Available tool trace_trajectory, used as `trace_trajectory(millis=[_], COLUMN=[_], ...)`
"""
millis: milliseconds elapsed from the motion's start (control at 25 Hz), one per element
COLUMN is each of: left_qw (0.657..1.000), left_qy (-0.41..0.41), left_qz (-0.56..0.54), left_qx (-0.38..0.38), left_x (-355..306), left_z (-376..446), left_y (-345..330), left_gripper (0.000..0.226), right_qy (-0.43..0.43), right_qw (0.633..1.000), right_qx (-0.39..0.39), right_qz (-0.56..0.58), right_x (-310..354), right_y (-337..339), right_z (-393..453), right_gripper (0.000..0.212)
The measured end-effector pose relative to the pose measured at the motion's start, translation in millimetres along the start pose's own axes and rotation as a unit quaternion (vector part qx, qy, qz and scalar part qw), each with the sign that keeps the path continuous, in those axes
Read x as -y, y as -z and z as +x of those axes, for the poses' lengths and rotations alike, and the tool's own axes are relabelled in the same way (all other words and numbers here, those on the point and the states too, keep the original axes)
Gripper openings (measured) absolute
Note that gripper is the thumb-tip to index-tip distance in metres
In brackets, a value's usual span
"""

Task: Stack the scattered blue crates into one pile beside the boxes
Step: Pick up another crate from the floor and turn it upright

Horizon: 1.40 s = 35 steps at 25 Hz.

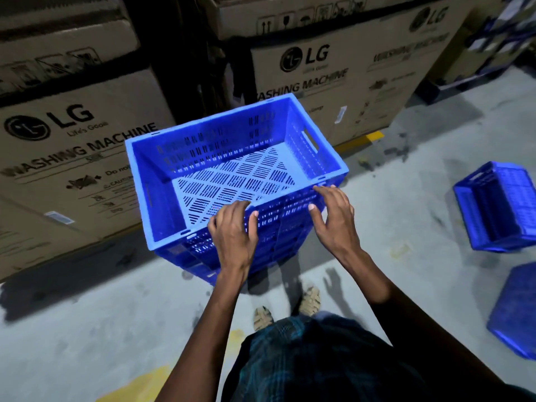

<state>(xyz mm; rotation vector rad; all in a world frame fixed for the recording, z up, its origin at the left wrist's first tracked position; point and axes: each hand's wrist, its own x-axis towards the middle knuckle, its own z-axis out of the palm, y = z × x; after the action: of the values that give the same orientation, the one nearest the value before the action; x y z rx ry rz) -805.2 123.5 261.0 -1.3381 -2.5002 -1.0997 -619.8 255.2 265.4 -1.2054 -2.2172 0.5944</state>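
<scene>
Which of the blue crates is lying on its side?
The crate at mid right: its opening faces sideways. The stacked crate opens upward; the lower-right one shows its flat side.

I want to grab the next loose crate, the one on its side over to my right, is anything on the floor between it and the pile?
Nothing visible stands in the way. The tipped crate lies on bare concrete floor, and the stretch between it and the pile by the washing machine boxes is open. Another crate sits nearer you, off that line.

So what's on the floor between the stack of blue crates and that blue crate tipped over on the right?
In the head view, only bare grey concrete floor lies between the stack and the tipped crate; it is stained and scuffed.
</scene>
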Motion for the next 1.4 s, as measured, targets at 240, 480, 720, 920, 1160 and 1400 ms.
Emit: trace_trajectory(millis=[240, 480, 720, 920, 1160, 1400], left_qw=[0.993, 0.961, 0.924, 0.896, 0.857, 0.795], left_qy=[-0.041, -0.117, -0.168, -0.179, -0.204, -0.205], left_qz=[-0.109, -0.233, -0.309, -0.34, -0.357, -0.405], left_qx=[0.032, 0.094, 0.151, 0.222, 0.311, 0.403], left_x=[-62, -173, -310, -426, -537, -660], left_z=[-13, -34, -110, -171, -201, -224], left_y=[-17, -47, -103, -151, -206, -280], left_gripper=[0.017, 0.015, 0.012, 0.011, 0.012, 0.014], right_qy=[-0.005, -0.058, -0.13, -0.192, -0.293, -0.322], right_qw=[0.998, 0.989, 0.969, 0.934, 0.872, 0.815], right_qx=[-0.064, -0.138, -0.211, -0.299, -0.389, -0.477], right_qz=[-0.003, -0.014, 0.003, 0.042, 0.045, 0.062], right_x=[-23, -83, -191, -261, -345, -419], right_y=[58, 141, 250, 346, 423, 492], right_z=[-32, -81, -158, -221, -276, -288], right_gripper=[0.035, 0.034, 0.034, 0.032, 0.032, 0.032])
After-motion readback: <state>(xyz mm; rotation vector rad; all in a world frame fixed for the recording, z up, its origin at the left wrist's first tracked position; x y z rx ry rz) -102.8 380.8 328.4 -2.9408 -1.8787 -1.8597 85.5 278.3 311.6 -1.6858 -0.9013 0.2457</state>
